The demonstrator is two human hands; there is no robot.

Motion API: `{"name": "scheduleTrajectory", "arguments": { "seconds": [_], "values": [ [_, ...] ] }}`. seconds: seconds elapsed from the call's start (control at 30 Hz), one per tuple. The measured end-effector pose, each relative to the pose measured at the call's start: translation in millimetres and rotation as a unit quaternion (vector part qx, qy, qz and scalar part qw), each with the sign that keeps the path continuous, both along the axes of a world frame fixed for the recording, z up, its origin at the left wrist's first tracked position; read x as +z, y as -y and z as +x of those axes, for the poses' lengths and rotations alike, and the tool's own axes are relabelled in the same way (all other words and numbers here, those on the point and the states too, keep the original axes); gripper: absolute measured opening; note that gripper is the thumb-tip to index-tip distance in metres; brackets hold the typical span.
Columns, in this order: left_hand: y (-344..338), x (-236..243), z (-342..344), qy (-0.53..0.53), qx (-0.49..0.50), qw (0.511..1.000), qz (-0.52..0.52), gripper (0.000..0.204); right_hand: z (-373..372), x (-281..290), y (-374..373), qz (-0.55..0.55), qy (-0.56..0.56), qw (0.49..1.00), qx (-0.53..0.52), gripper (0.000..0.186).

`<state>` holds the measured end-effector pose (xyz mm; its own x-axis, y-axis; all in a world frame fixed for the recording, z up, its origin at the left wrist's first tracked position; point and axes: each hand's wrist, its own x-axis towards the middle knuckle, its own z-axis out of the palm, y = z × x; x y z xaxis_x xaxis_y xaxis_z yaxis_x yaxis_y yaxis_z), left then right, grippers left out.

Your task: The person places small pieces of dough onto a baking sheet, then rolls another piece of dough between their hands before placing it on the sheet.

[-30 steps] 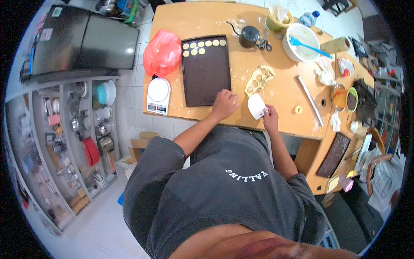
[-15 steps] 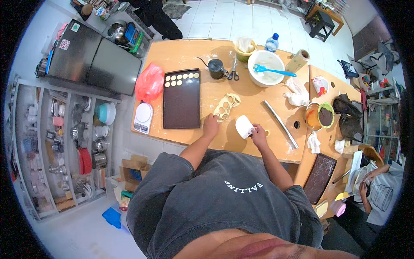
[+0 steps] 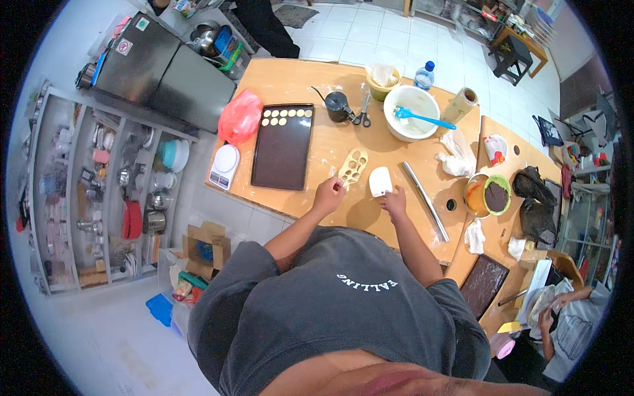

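Note:
A pale sheet of rolled dough with several round holes [image 3: 354, 166] lies on the wooden table in front of me. My left hand [image 3: 329, 195] is closed on its near end, pinching the edge between thumb and fingers. Just right of the dough is a white dough scraper [image 3: 380, 181], flat and rounded at the top. My right hand [image 3: 395, 203] is at its lower right corner with fingers apart, thumb and index finger spread. To the left, a dark baking tray [image 3: 280, 158] bears several round dough pieces [image 3: 284, 117] in rows at its far end.
A steel rolling pin [image 3: 426, 201] lies right of my right hand. Beyond are a white bowl [image 3: 422, 99] with a blue spatula [image 3: 426, 118], scissors [image 3: 366, 111] and a black kettle [image 3: 337, 105]. A kitchen scale [image 3: 225, 165] stands left; another person [image 3: 581, 323] works far right.
My left hand has closed on the dough's near edge, and the dough sheet is straighter. My right hand's fingers have spread at the scraper, which stands more upright. The view has shifted slightly.

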<state>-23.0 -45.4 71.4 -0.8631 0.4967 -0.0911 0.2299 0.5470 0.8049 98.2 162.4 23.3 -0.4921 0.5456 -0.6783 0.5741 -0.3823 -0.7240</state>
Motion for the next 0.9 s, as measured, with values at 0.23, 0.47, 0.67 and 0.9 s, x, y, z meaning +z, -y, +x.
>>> {"name": "scheduleTrajectory", "arguments": {
  "seconds": [0.23, 0.47, 0.67, 0.9],
  "values": [
    [-20, 84, 25, 0.059, -0.004, 0.997, 0.057, 0.015, -3, 13, 10, -0.021, 0.006, 0.998, 0.06, 0.068],
    [-17, 151, 51, 0.089, -0.082, 0.991, 0.062, 0.015, -6, 33, 37, -0.417, -0.112, 0.902, 0.01, 0.075],
    [-1, 134, 48, -0.037, -0.064, 0.997, 0.025, 0.017, -21, 56, 50, -0.461, -0.186, 0.867, -0.017, 0.068],
    [5, 97, 32, -0.093, -0.213, 0.972, 0.034, 0.021, -29, 67, 69, -0.419, -0.183, 0.888, -0.054, 0.05]
  ]
}}
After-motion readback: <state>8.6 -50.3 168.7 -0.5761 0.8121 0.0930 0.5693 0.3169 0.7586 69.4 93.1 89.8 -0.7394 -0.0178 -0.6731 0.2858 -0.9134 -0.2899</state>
